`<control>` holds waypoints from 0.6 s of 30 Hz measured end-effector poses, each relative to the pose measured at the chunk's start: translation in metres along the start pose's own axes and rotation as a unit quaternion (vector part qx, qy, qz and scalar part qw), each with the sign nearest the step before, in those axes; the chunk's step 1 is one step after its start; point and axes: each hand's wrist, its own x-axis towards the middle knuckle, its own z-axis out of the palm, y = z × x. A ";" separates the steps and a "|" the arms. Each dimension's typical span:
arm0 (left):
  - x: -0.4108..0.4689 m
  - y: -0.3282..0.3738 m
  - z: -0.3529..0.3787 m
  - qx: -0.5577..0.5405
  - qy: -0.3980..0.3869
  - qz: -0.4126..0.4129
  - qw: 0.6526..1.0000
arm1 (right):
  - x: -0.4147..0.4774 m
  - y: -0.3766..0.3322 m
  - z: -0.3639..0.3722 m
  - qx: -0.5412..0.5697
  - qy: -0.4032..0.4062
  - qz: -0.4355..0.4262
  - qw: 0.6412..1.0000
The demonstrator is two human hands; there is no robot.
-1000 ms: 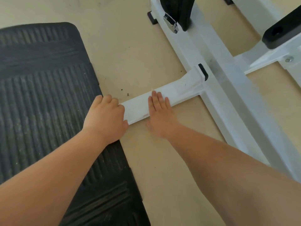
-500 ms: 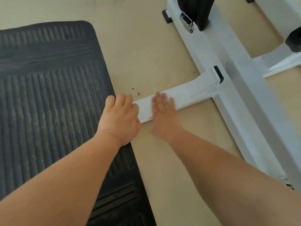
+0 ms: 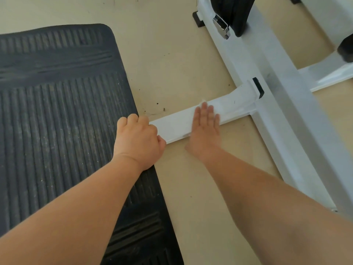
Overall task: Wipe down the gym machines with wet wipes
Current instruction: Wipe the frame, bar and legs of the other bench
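A white gym machine frame lies on the floor, with a side foot bar (image 3: 172,129) branching left from its main beam (image 3: 277,96). My left hand (image 3: 137,142) grips the free end of that bar, fingers curled over it. My right hand (image 3: 204,134) lies flat on the bar's top, fingers straight, pressing a white wet wipe (image 3: 223,109) against it. Only the wipe's edges show past my fingertips, and the hand is slightly blurred.
A ribbed black rubber mat (image 3: 57,121) covers the floor at the left, its edge under my left wrist. A black pad (image 3: 236,14) and chrome bracket (image 3: 221,27) sit on the beam at the top. Another white frame arm (image 3: 328,75) runs right. Beige floor surrounds the bar.
My right hand has slid with the wipe along the bar toward the main beam, after first moving closer to my left hand. The left hand keeps its hold on the bar's end.
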 end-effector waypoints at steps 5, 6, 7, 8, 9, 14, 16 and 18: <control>0.001 0.001 0.002 -0.038 0.012 0.000 0.999 | -0.020 -0.053 0.018 -0.081 -0.001 -0.271 0.959; 0.000 0.001 0.003 -0.039 0.014 0.001 0.999 | -0.023 -0.049 0.023 -0.087 0.009 -0.285 0.955; 0.000 0.000 0.004 -0.035 0.016 0.003 0.999 | -0.025 -0.039 0.027 -0.091 0.018 -0.280 0.955; 0.000 0.000 0.005 -0.028 0.019 0.005 0.999 | -0.026 -0.025 0.028 -0.092 0.026 -0.257 0.962; 0.000 0.000 0.005 -0.021 0.024 0.007 0.999 | -0.027 -0.009 0.027 -0.088 0.029 -0.214 0.972; 0.002 -0.002 0.006 -0.018 0.019 0.004 1.000 | -0.015 0.034 0.010 -0.031 0.027 0.040 0.998; 0.003 -0.001 0.005 -0.029 0.014 -0.005 0.999 | -0.008 0.009 0.007 -0.003 0.021 0.031 0.999; 0.003 0.001 0.003 -0.042 0.008 -0.011 0.999 | -0.010 -0.024 0.011 -0.015 0.021 -0.085 0.996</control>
